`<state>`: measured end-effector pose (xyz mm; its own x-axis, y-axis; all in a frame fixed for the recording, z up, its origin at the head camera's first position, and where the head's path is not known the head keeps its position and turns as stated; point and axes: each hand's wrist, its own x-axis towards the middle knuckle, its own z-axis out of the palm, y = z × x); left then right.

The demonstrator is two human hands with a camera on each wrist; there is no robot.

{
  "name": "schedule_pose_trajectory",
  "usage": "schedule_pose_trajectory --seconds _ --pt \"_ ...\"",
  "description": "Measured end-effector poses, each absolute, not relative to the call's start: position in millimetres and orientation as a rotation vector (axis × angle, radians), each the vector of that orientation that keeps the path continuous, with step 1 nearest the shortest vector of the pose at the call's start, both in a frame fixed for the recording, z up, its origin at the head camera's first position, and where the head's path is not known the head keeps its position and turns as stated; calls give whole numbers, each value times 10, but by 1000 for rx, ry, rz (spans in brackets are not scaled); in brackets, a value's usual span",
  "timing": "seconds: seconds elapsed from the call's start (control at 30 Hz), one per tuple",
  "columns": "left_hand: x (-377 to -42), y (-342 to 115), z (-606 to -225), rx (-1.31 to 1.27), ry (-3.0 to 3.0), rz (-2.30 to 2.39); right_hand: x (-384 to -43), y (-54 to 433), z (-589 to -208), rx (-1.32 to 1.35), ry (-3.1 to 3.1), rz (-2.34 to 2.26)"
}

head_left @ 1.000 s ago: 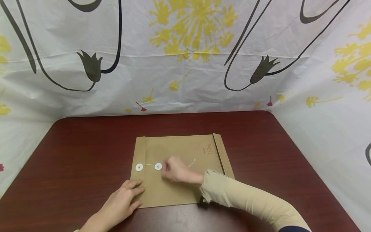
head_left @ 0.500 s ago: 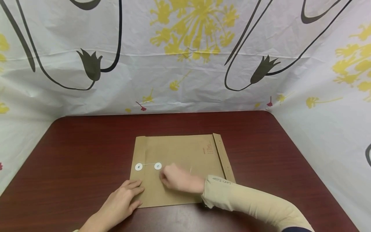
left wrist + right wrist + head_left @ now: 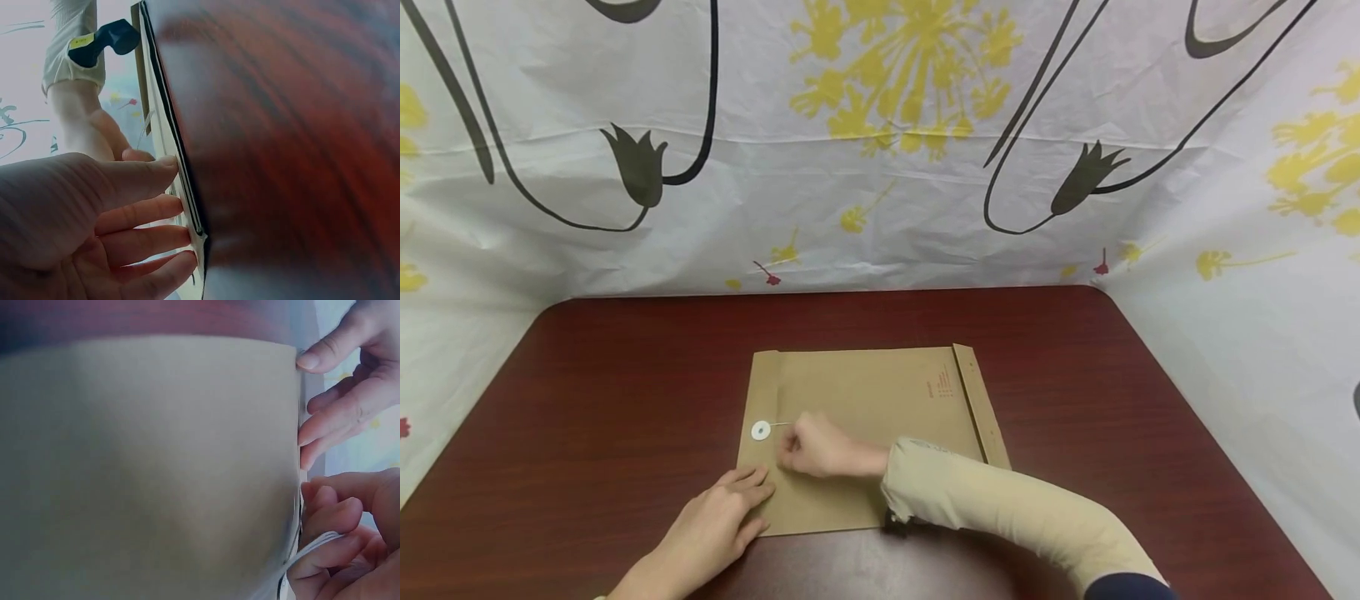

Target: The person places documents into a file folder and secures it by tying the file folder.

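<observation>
A brown paper document envelope (image 3: 865, 379) lies flat on the table. On its left flap shows a white round button (image 3: 761, 430), with a thin line of string (image 3: 781, 423) running right from it under my right hand (image 3: 823, 446). That hand, curled above the envelope, pinches a white string (image 3: 315, 545), seen trailing from its fingers in the right wrist view. The second button is hidden behind this hand. My left hand (image 3: 718, 512) rests with extended fingers on the envelope's near left corner; in the left wrist view its fingertips (image 3: 167, 161) touch the envelope's edge.
Under the envelope is a dark red wooden table (image 3: 640, 375) with rounded far corners. A white patterned sheet (image 3: 880, 208) hangs behind it and along both sides. A folded strip (image 3: 981, 404) stands slightly raised along the envelope's right side.
My right hand has shifted left across the envelope and now covers the second button, which showed before. The left hand stays in place.
</observation>
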<state>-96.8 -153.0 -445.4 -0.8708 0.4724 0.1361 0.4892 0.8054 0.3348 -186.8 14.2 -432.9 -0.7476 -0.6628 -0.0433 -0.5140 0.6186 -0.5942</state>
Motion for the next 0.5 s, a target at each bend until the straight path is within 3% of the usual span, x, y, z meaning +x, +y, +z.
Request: schedule_pose_trajectory --seconds 0.2,0.5 --pt "-960 -1545 -4436 -776 -2923 -570 -1930 -48 -4344 -832 2530 -964" --pt "-970 -1556 -4421 -794 -2926 -586 -2091 -270 -4325 -1004 2604 -660"
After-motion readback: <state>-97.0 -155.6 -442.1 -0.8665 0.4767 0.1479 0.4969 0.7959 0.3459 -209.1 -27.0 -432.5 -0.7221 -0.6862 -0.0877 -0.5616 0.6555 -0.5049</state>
